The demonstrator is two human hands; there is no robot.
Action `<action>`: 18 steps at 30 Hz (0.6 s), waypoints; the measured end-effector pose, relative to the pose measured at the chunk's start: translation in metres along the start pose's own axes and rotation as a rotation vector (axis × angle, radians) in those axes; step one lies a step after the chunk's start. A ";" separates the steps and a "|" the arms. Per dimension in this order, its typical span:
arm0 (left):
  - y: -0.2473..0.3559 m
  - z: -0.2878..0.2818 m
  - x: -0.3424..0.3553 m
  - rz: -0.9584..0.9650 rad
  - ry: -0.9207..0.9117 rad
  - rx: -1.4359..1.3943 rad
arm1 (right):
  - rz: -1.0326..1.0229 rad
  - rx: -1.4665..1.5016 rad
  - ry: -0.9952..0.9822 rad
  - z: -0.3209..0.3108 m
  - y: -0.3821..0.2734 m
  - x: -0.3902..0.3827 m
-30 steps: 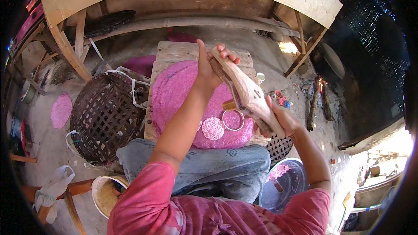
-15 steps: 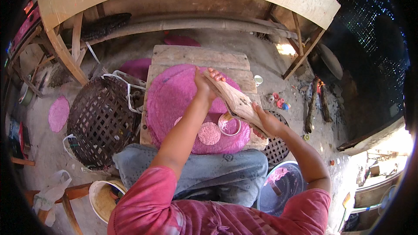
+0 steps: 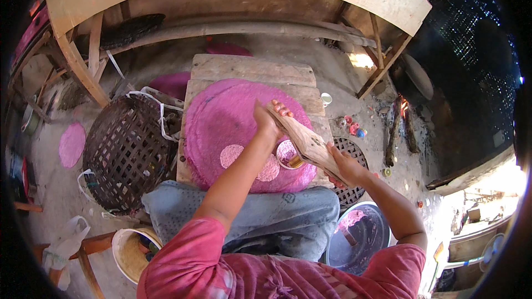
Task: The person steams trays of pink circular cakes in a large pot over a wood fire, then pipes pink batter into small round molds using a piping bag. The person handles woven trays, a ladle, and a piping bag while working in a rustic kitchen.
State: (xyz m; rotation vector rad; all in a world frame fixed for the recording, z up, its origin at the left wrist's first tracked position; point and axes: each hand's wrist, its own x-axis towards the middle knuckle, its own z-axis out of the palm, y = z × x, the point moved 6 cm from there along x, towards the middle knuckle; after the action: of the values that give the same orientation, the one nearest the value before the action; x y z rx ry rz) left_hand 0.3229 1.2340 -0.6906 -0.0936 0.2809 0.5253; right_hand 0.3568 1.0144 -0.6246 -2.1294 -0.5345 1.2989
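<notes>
A long, pale wooden piece (image 3: 306,141) is held aslant over the right part of a round magenta mat (image 3: 233,105). My left hand (image 3: 271,120) grips its upper end, the fingertips curled over the edge. Around the lower right end closes my right hand (image 3: 349,167), thumb on top. Whether the wood is one block or boards laid together I cannot tell. Below it, two flat pink speckled discs lie on the mat: one disc (image 3: 229,155) left of my forearm, the other disc (image 3: 270,170) partly behind it. Beside them sits a white-rimmed bowl (image 3: 279,160) with pink stuff and a yellowish-brown object.
Wooden planks (image 3: 252,70) bear the mat. To the left stands a dark woven basket (image 3: 127,158); a cream bucket (image 3: 119,243) is near my left elbow. At right are a basin (image 3: 368,249) with pink residue, a woven tray (image 3: 350,196) and burning firewood (image 3: 395,133).
Both hands and the wooden piece have shifted slightly down and to the right. More of the left pink disc shows past my left forearm, while the right disc is more covered.
</notes>
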 end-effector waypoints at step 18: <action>0.003 0.026 0.006 0.023 0.022 0.048 | -0.073 -0.017 0.232 -0.009 -0.001 0.009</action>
State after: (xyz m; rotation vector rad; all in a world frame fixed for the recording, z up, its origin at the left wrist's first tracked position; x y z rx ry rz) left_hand 0.3325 1.2434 -0.6677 -0.0501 0.3164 0.5406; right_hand 0.3687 1.0182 -0.6266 -2.2154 -0.5209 0.9939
